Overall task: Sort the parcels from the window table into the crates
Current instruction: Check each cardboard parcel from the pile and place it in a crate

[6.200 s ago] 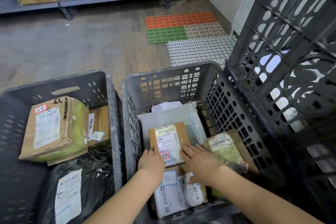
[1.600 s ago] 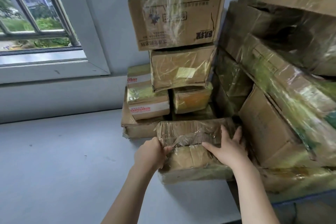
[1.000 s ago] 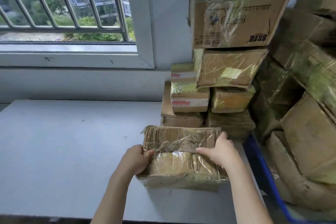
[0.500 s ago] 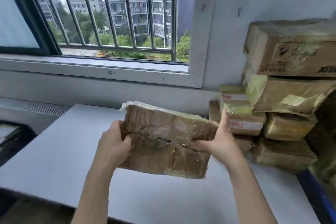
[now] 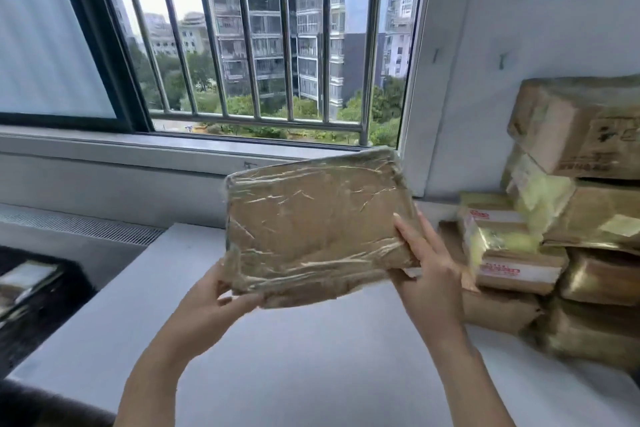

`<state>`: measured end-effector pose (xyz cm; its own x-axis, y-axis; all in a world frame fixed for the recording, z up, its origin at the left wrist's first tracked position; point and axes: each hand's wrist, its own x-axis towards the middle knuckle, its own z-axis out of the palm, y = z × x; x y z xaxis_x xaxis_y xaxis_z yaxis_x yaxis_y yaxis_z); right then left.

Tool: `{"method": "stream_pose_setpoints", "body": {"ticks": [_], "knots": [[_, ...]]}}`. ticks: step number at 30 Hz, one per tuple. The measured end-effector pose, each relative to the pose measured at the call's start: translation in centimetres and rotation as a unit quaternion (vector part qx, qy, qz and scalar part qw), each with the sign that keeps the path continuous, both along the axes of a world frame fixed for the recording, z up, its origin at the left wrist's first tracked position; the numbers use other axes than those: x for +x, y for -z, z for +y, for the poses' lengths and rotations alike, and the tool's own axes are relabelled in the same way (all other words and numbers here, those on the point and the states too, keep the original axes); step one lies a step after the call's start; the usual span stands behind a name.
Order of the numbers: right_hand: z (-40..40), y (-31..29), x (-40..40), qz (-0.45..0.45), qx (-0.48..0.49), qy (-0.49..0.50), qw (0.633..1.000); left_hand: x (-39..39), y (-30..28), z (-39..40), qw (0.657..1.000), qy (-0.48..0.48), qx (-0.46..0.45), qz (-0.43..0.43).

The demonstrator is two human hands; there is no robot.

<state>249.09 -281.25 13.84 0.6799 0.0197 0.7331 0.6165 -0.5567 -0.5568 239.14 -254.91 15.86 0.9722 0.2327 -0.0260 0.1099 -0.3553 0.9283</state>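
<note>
A flat brown cardboard parcel (image 5: 315, 222) wrapped in clear tape is held up in the air above the white window table (image 5: 294, 357), its broad face turned toward me. My left hand (image 5: 211, 302) grips its lower left corner from below. My right hand (image 5: 429, 263) holds its right edge, thumb on the front face. More taped cardboard parcels (image 5: 512, 253) are stacked at the table's right end.
The barred window (image 5: 263, 38) and its sill run behind the table. A dark crate (image 5: 31, 291) with parcels inside shows at the left edge, below table height. The parcel stack (image 5: 581, 135) on the right rises against the wall.
I pulled the parcel off the stack, lifted it from the table and tipped it up so its broad face shows. My view has swung to the left toward the window.
</note>
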Motion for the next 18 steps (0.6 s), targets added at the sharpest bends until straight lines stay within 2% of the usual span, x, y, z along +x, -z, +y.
{"method": "stream_pose_setpoints", "body": {"ticks": [2,4,6,8,11,14,18], "knots": [[0.3,0.0,-0.2,-0.05,-0.027,0.013,0.998,-0.1,-0.9,1.6,0.998,0.025,-0.058,0.018],[0.4,0.1,-0.3,-0.086,-0.051,0.008,0.995,0.6,-1.4,3.2,0.995,-0.016,-0.095,0.009],[0.3,0.1,-0.1,-0.111,-0.072,-0.008,0.991,1.7,-1.9,4.0,0.994,-0.066,-0.09,-0.007],[0.5,0.0,0.0,-0.123,-0.082,-0.017,0.989,2.8,-2.6,3.9,0.994,-0.065,-0.09,-0.021],[1.3,0.0,-0.3,-0.136,-0.085,-0.014,0.987,4.5,-2.7,3.2,0.98,-0.106,-0.162,-0.044],[1.6,-0.1,-0.2,-0.138,-0.087,-0.009,0.987,5.8,-2.1,3.3,0.974,-0.154,-0.156,-0.047],[1.0,0.0,0.3,-0.14,-0.072,0.009,0.988,6.4,-3.0,3.2,0.979,-0.108,-0.174,-0.008]]}}
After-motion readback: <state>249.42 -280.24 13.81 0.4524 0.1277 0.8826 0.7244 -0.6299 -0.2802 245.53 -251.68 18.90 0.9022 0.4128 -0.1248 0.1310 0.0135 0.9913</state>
